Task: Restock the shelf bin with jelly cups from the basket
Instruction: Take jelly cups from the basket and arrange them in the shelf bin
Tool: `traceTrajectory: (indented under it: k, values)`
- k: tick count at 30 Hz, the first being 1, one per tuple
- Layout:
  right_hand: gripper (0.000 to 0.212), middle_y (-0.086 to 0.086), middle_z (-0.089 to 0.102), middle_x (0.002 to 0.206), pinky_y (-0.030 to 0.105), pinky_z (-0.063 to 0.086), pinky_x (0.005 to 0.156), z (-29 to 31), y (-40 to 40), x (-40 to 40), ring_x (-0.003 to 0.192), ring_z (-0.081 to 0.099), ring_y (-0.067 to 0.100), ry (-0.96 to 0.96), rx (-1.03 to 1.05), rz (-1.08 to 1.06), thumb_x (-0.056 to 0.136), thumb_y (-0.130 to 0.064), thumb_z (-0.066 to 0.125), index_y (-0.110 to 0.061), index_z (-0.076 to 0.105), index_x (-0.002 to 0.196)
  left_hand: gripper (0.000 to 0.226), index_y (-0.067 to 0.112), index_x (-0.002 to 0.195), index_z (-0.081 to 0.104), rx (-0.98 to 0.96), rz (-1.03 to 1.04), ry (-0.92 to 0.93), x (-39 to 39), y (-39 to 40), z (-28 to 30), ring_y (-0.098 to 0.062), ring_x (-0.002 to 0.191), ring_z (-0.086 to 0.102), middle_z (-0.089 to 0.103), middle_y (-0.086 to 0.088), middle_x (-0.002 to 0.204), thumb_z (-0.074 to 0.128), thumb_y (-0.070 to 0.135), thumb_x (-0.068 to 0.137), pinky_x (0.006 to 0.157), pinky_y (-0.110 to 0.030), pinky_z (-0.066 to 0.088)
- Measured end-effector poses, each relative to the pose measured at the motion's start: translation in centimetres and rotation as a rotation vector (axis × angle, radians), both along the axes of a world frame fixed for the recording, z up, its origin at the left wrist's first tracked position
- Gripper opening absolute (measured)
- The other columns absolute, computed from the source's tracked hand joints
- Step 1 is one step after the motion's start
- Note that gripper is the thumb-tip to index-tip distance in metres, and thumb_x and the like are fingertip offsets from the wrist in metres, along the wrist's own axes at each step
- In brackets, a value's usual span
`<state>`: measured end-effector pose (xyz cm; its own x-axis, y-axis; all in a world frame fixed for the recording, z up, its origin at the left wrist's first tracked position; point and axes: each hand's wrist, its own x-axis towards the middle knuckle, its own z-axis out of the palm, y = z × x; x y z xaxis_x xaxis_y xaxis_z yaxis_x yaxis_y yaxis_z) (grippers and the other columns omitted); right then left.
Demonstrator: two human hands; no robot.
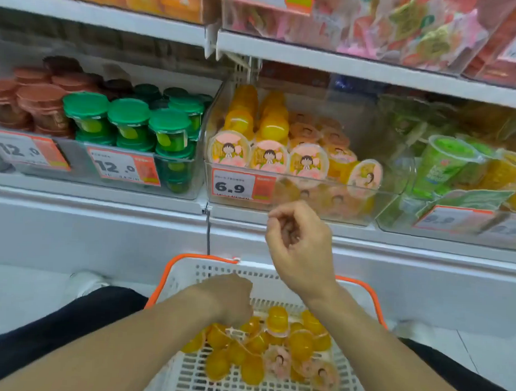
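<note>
Supermarket shelving fills the background. Nearest, the white slotted plastic basket with orange rim [362, 282] holds yellow jelly cups [277, 319]; the left hand [229, 299] reaches down among them, its grasp hidden. Above it the right hand [296, 240] hovers, loosely curled and holding nothing, just below the clear plastic shelf bin [310, 179] of pink-lidded cups [229, 149].

We see our left hand [231, 301] low at centre frame, knuckles up, fingers curled downward out of sight. Our right hand [296, 240] is raised mid-frame, fingers loosely curled, its grip holding nothing, forearm running to the lower right.
</note>
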<state>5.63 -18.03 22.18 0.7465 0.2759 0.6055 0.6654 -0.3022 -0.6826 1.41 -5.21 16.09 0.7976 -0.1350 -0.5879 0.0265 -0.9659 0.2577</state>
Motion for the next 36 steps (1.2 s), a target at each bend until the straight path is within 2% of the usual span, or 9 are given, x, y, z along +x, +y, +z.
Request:
traceTrajectory:
  k: [4,7,10,16,23,29,32,34,36]
  values:
    - [0.010,-0.009,0.054,0.074,0.026,0.046,0.059,-12.5,-2.4,-2.6,0.061,0.054,0.009,0.433,-0.306,0.025,0.093,-0.019,0.054,-0.024,0.058,0.101,0.028,0.013,0.118,0.058,0.096,0.154,0.128,-1.2,2.9,-8.7,-0.022,0.102,0.060,0.061,-0.006,0.118,0.049,0.025,0.094,0.089,-0.035,0.051]
    - [0.030,-0.005,0.053,0.105,0.034,0.051,0.079,-19.6,-4.6,-3.6,0.090,0.059,0.015,0.650,-0.732,0.095,0.089,-0.020,0.055,-0.025,0.052,0.119,0.043,0.015,0.133,0.045,0.137,0.299,-0.002,-2.8,4.3,-13.3,-0.028,0.122,0.052,0.051,-0.007,0.132,0.048,0.032,0.093,0.101,-0.041,0.043]
    - [0.049,0.003,0.040,0.130,0.036,0.049,0.091,-23.0,-5.6,-3.7,0.113,0.054,0.028,0.788,-1.004,0.156,0.089,-0.023,0.056,-0.026,0.043,0.136,0.059,0.011,0.148,0.025,0.278,0.164,-0.097,-4.0,5.0,-17.1,-0.032,0.134,0.038,0.036,-0.014,0.148,0.038,0.036,0.095,0.113,-0.045,0.030]
    - [0.054,0.005,0.040,0.140,0.032,0.041,0.103,-24.7,-0.4,-1.1,0.123,0.050,0.024,0.758,-0.944,0.088,0.088,-0.025,0.060,-0.020,0.043,0.140,0.086,0.015,0.153,0.014,0.188,0.262,-0.197,-2.3,5.3,-21.9,-0.033,0.138,0.028,0.030,-0.011,0.151,0.053,0.056,0.088,0.117,-0.044,0.027]
    - [0.058,0.006,0.049,0.142,0.042,0.035,0.112,-27.8,4.1,0.5,0.130,0.045,0.028,0.792,-1.063,0.211,0.089,-0.033,0.056,-0.022,0.040,0.143,0.056,0.023,0.131,0.042,0.204,0.340,-0.262,-1.5,4.8,-22.9,-0.028,0.129,0.032,0.051,-0.004,0.135,0.053,0.056,0.087,0.109,-0.040,0.030]
    - [0.018,0.000,0.060,0.106,0.041,0.026,0.112,-28.3,2.3,-1.3,0.121,0.047,0.028,0.675,-1.221,0.245,0.082,-0.038,0.063,-0.027,0.050,0.090,0.061,0.024,0.122,0.046,0.177,0.197,-0.163,-3.7,3.7,-21.0,-0.026,0.136,0.026,0.061,0.002,0.123,0.063,0.058,0.075,0.110,-0.041,0.027]
    - [0.038,0.007,0.060,0.119,0.043,0.031,0.107,-28.8,1.5,-3.4,0.124,0.045,0.033,0.742,-1.290,0.249,0.078,-0.031,0.062,-0.026,0.051,0.114,0.064,0.025,0.122,0.049,0.156,0.124,-0.073,-5.7,2.5,-20.2,-0.026,0.146,0.014,0.062,0.002,0.124,0.066,0.061,0.071,0.113,-0.042,0.022]
    - [0.050,0.005,0.064,0.110,0.042,0.041,0.096,-28.7,0.9,-4.2,0.113,0.054,0.033,0.763,-1.246,0.194,0.078,-0.021,0.060,-0.027,0.049,0.127,0.062,0.026,0.115,0.052,0.068,0.186,-0.034,-6.8,2.0,-19.8,-0.024,0.148,0.012,0.063,0.005,0.121,0.067,0.063,0.068,0.114,-0.041,0.024]
    - [0.048,0.009,0.065,0.103,0.037,0.047,0.084,-27.9,0.6,-4.2,0.102,0.059,0.031,0.783,-1.219,0.169,0.078,-0.012,0.060,-0.019,0.055,0.125,0.061,0.024,0.101,0.052,-0.102,0.373,-0.043,-7.2,1.8,-18.7,-0.020,0.138,0.034,0.062,0.008,0.109,0.071,0.066,0.060,0.101,-0.033,0.040]
